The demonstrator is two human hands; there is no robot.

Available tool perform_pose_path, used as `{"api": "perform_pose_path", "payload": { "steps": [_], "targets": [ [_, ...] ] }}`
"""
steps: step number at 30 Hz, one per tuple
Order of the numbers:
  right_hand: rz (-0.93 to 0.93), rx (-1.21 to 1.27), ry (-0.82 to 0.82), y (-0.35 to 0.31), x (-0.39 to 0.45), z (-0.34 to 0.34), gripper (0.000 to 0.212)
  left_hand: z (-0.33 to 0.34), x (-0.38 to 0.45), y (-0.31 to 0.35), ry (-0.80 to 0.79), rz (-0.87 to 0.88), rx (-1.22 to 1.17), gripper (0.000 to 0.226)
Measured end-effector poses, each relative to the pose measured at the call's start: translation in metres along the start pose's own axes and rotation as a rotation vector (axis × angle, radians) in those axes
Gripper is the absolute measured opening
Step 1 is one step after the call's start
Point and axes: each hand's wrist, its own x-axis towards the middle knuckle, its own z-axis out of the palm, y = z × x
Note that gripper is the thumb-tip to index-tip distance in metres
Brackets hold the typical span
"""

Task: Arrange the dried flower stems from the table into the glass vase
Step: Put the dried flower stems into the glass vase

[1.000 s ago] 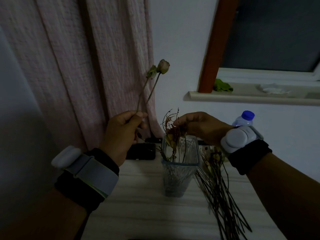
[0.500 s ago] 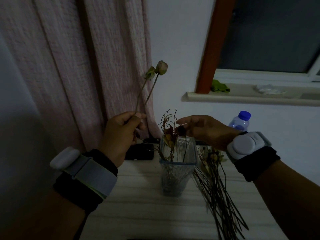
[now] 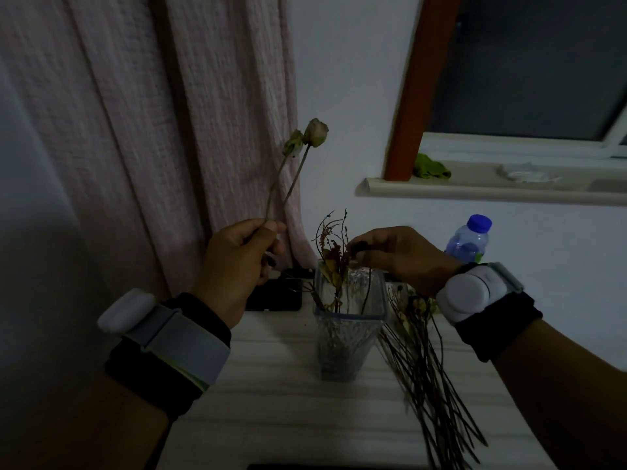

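Step in hand: seating 1 stem in the clear, square-sided glass vase (image 3: 349,320), with the next 2 staged in the air.

Right hand (image 3: 397,254): fingertips pinched on the top of a thin dark stem (image 3: 367,293) that runs down through the vase mouth, right of centre. Lower end is lost behind the patterned glass, so I can't tell if it has bottomed out.

Left hand (image 3: 237,262): closed around the lower ends of 2 long dried rosebud stems (image 3: 298,164), held up and left of the vase, buds at the top against the pink curtain (image 3: 152,130). Clear of the vase, touching nothing else.

Vase: upright on the pale striped worktop (image 3: 271,385), centre. Already holds a sprig of reddish twigs and yellowed leaves (image 3: 334,259), leaning left in the mouth.

Remaining stock: loose bundle of dark dried stems (image 3: 431,368) lying flat on the worktop just right of the vase, flower heads at the far end. Judgement: task is early, most stems still to go.

Next move, as I read it: let the dark stem go once it rests, then bring the 2 rosebuds over and feed the cut ends into the free gap in the mouth. They are tall and top-heavy, so they will likely lean on the rim. Dried material is brittle, so light grip, no forcing past the twigs.

Light is poor; fine detail inside the vase is unreadable.
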Motion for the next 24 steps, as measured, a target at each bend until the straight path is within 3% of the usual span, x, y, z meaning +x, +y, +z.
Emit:
{"api": "perform_pose_path", "payload": {
  "steps": [6,17,24],
  "targets": [
    [-0.016,-0.055,0.016,-0.004,-0.006,-0.003,0.022,-0.001,-0.001,-0.001,-0.010,-0.008,-0.012,0.019],
    [-0.138,-0.407,-0.059,-0.022,-0.017,-0.014,0.019,0.000,-0.004,0.000,0.000,-0.010,-0.026,0.019],
    [-0.210,-0.455,-0.086,-0.033,-0.018,-0.016,0.021,0.002,-0.005,0.001,-0.006,-0.004,-0.016,0.021]
  ]
}}
